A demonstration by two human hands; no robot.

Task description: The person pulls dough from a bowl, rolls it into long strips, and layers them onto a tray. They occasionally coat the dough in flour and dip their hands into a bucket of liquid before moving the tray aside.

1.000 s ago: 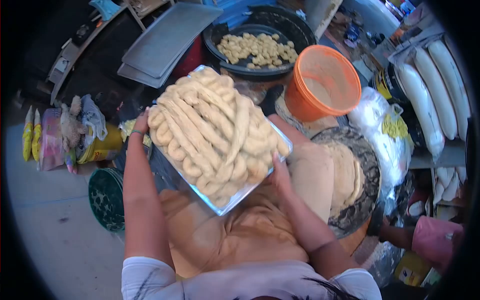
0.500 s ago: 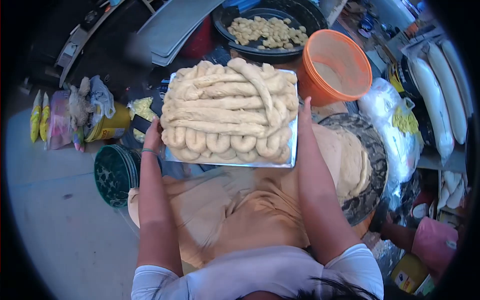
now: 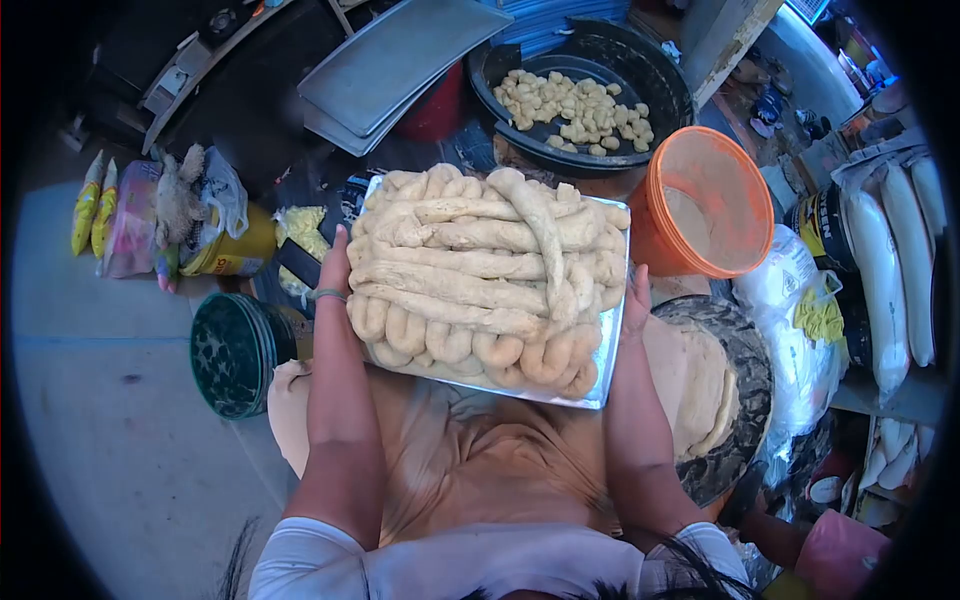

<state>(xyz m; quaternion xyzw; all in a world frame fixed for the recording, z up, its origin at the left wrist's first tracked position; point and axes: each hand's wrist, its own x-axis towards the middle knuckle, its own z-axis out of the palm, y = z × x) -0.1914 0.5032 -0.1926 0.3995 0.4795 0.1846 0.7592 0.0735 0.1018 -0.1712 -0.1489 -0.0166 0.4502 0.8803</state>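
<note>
A metal tray (image 3: 608, 350) heaped with long ropes and loops of pale dough (image 3: 470, 265) is held over the lap, tilted slightly down to the right. My left hand (image 3: 336, 268) grips its left edge, a band around the wrist and the fingers mostly hidden behind the tray. At the right edge my right hand (image 3: 637, 300) holds on, its fingers partly out of sight beneath.
A black basin (image 3: 672, 85) with small dough pieces is at the top, beside an orange bucket (image 3: 655, 215). Flat metal sheets (image 3: 400, 60) lie top left. Green buckets (image 3: 232, 355) stand left; a dark basin (image 3: 755, 370) with dough sits right.
The tray and both hands appear lower and further right in view, and the tray is more tilted. The surroundings have also shifted with the camera. Both hands keep their hold.
</note>
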